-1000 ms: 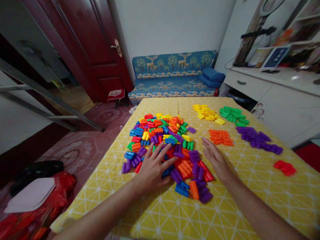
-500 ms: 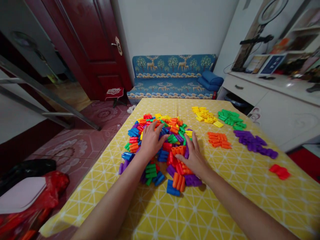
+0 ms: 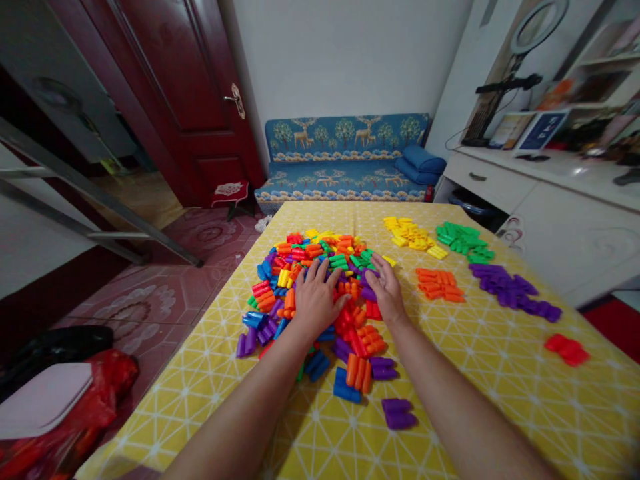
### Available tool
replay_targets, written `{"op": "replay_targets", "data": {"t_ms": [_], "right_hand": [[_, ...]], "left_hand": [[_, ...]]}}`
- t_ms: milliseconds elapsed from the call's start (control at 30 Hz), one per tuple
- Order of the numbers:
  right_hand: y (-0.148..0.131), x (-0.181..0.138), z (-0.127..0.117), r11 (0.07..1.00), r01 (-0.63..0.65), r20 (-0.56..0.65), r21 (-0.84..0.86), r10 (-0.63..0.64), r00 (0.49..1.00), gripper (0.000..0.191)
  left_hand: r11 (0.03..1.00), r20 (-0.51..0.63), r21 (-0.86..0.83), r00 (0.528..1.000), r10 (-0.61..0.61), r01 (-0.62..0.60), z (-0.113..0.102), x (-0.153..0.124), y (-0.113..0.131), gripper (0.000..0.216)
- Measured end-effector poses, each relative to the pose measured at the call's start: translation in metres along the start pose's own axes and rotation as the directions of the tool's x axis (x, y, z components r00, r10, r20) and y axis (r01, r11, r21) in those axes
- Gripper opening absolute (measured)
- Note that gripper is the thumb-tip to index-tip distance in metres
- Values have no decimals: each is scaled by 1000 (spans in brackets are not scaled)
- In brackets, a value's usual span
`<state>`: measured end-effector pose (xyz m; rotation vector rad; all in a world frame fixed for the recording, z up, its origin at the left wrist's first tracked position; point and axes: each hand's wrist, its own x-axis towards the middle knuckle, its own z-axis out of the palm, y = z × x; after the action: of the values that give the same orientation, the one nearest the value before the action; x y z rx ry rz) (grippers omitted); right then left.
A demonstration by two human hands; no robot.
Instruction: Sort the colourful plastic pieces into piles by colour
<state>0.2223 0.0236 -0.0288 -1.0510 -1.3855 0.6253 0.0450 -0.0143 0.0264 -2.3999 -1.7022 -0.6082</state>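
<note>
Nearest me, on the yellow tablecloth [image 3: 320,443] with its white line pattern, a purple block [image 3: 399,415] lay apart, and beyond it an orange block [image 3: 359,373] touched a blue block [image 3: 346,385]. Low on my left, a red plastic bag [image 3: 107,393] lay beside a flat, pale pink lid-like piece [image 3: 45,400], just in front of a black plastic bag [image 3: 65,343]; I couldn't tell what either bag held. My left hand [image 3: 316,297] was spread palm down over the mixed pile of plastic building blocks [image 3: 353,325], gripping nothing. My right hand [image 3: 387,293] curved in at the pile's right edge, thumb by purple pieces; I couldn't tell whether it grasped one. Off to the right lay single-colour groups: red blocks [image 3: 567,349], purple blocks [image 3: 513,291] and orange blocks [image 3: 440,285], with green blocks [image 3: 465,241] and yellow blocks [image 3: 413,234] farther off. Past the table's left side, a grey metal frame [image 3: 120,207] and a small red-topped stool [image 3: 230,193] stood on the reddish tiled floor [image 3: 150,293]. A white cabinet [image 3: 555,227] with a closed drawer [image 3: 487,183] stood at the right. Beyond the table's far edge was a blue deer-patterned sofa [image 3: 330,177], and left of it a dark-red door [image 3: 170,73].
</note>
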Motion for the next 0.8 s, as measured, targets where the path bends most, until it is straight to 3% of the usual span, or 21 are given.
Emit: {"op": "replay_targets", "data": {"t_ms": [100,167,367,500,600,800], "right_hand": [[-3,5,-4,982,112,-156,-150,-135,978,45],[1,8,-5,945,114,-199,-305,-181,963,46],[21,12,0,863,-119,-174,-490,36,984,66],[20,14,-1,916,-8,-52,-401,-14,999,64],[14,15,-3,961,50,-21,-273,-58,998,57],[4,13,-4,991,-1,-23,-132,-2,1000,45]], "left_hand": [[999,61,39,998,3,-5,0,12,0,63],[999,128,50,992,-3,-3,0,22,-1,66],[998,165,65,986,-2,-9,8,55,-7,66],[998,161,63,987,13,-24,11,64,-10,57],[997,166,15,984,68,-71,6,52,-9,49],[991,114,-99,988,105,-94,2,12,0,46]]}}
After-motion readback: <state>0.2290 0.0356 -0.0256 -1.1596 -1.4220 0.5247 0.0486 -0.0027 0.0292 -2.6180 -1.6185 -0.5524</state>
